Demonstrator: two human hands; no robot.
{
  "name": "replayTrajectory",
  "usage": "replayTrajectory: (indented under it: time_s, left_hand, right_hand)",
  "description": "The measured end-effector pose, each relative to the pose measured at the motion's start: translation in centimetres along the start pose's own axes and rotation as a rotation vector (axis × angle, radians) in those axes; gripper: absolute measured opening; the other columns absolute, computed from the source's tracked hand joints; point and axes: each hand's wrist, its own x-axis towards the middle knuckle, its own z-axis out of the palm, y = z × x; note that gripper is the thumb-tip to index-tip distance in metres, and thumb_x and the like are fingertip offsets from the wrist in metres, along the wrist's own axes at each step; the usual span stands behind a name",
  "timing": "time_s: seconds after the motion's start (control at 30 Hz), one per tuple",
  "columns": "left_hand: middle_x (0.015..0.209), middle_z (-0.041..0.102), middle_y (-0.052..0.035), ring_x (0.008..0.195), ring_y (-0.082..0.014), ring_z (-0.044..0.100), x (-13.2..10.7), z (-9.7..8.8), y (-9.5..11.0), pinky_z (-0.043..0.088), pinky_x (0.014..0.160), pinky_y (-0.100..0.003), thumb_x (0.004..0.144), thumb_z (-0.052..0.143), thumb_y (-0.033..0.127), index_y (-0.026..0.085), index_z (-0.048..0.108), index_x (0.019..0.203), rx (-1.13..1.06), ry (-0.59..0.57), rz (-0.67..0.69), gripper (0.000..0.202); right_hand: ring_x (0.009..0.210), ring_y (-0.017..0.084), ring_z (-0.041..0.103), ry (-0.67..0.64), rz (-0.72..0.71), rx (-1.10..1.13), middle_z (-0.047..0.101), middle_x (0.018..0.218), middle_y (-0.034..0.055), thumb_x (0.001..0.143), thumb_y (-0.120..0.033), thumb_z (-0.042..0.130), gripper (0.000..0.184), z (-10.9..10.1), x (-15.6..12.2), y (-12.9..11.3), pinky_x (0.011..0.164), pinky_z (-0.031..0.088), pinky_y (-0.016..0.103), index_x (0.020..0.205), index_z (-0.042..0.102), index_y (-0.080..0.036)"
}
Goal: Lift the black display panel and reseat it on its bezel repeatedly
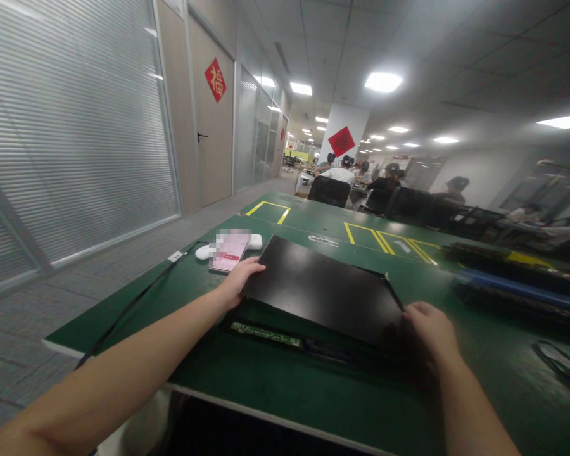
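Observation:
A flat black panel [320, 285] lies tilted over a dark base [285, 335] whose green circuit strip shows along the near edge, on the green table [247, 373]. My left hand [240, 278] grips the panel's left edge, fingers curled over it. My right hand [430, 326] is closed on the panel's near right corner. The panel's near edge is lifted off the base.
A pink phone [228, 252] and a white object [204, 252] lie left of the panel, with a black cable [133, 304] running off the table. Yellow tape rectangles [384, 240] mark the far side. Dark long parts [513, 278] lie at right. Several seated people [342, 174] work beyond.

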Motion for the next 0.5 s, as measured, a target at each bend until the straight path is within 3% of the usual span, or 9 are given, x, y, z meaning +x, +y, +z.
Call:
replayTrajectory:
  time_s: [0.27,0.5]
  left_hand:
    - [0.073,0.070,-0.0024,0.062,-0.0197,0.065,0.00,0.14,0.04,0.048,0.059,-0.028,0.057,0.071,0.015,0.016,0.065,0.105,0.021,-0.014,0.026,0.048]
    - [0.076,0.070,-0.0016,0.065,-0.0199,0.066,-0.14,0.19,-0.17,0.047,0.058,-0.028,0.060,0.069,0.016,0.019,0.062,0.106,0.053,0.022,0.020,0.046]
  right_hand:
    - [0.078,0.026,0.064,-0.032,-0.028,-0.079,0.072,0.082,0.0089,0.071,-0.043,0.052,0.028,0.18,0.28,0.33,0.063,0.043,0.033,0.079,0.072,-0.025]
    - [0.082,0.029,0.064,-0.084,-0.029,-0.130,0.072,0.085,0.0094,0.072,-0.044,0.051,0.029,-0.02,0.33,0.17,0.065,0.043,0.035,0.079,0.072,-0.025]
